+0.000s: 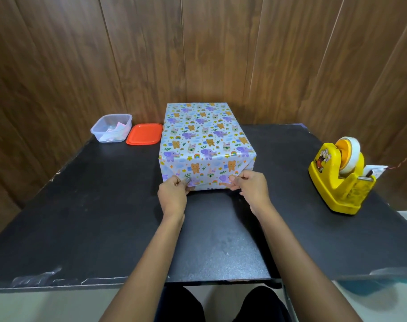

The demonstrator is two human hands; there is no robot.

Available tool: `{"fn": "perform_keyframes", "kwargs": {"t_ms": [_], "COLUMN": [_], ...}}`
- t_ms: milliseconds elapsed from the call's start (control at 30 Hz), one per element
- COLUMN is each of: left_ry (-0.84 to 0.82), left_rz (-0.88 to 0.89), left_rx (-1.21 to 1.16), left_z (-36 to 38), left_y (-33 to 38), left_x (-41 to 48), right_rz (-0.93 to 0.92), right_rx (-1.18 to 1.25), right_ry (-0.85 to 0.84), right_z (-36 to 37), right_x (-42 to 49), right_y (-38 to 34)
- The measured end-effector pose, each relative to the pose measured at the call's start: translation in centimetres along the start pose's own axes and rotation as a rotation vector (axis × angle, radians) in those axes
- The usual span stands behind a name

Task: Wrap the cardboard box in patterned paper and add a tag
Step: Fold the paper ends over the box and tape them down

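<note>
Clear plastic tub (111, 128) holding paper slips sits far left on the black counter (93, 205), an orange lid (144, 134) just beside it. At centre we have the box (205, 135), covered in patterned paper. Our left hand (173, 191) and right hand (249, 185) each pinch the paper's flap (209, 181) at its near end, fingers curled. A yellow tape dispenser (339, 175) stands well apart, right.

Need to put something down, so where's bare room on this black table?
Bare table left of the wrapped box, nearer than the clear tub and orange lid; also between box and yellow tape dispenser. Crowded: tub, lid and box close together; left hand and right hand pinching paper at the box's near end.
</note>
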State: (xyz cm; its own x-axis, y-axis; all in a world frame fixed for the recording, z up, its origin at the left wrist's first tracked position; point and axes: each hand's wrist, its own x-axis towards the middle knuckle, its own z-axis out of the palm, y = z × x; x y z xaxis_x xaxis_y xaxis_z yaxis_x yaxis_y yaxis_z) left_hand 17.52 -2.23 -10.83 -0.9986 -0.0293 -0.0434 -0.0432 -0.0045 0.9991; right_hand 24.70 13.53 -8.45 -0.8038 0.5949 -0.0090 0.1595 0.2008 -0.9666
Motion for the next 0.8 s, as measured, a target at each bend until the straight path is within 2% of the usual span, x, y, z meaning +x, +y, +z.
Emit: {"fn": "perform_keyframes", "kwargs": {"t_ms": [200,333,367,433,500,600,667,800], "left_ry": [0.108,0.311,0.366,0.376,0.325,0.035,-0.122,-0.161], "left_rz": [0.211,0.682,0.785,1.036,1.305,1.530,1.606,1.586], "left_rx": [0.814,1.238,1.301,1.271,1.229,1.354,1.411,1.464], "left_z": [-0.6,-1.2,-1.1,-1.0,-0.6,-0.2,-0.3,-0.4], "left_y": [1.8,1.3,1.3,1.5,1.9,3.1,3.5,3.3], "left_x": [-1.2,-0.5,-0.3,0.2,1.2,2.8,3.4,3.8], "right_rz": [-0.054,-0.053,-0.054,-0.054,-0.050,-0.029,-0.016,0.059], "right_rx": [-0.224,-0.286,-0.296,-0.301,-0.304,-0.296,-0.270,-0.110], "right_ry": [0.048,0.062,0.064,0.065,0.057,0.048,0.024,-0.073], "right_z": [0.7,0.8,0.8,0.7,0.7,0.5,0.3,-0.6], "right_x": [0.3,0.5,0.6,0.6,0.7,1.0,1.2,1.5], "right_y": [0.2,0.2,0.1,0.1,-0.1,-0.3,-0.2,-1.0]}}
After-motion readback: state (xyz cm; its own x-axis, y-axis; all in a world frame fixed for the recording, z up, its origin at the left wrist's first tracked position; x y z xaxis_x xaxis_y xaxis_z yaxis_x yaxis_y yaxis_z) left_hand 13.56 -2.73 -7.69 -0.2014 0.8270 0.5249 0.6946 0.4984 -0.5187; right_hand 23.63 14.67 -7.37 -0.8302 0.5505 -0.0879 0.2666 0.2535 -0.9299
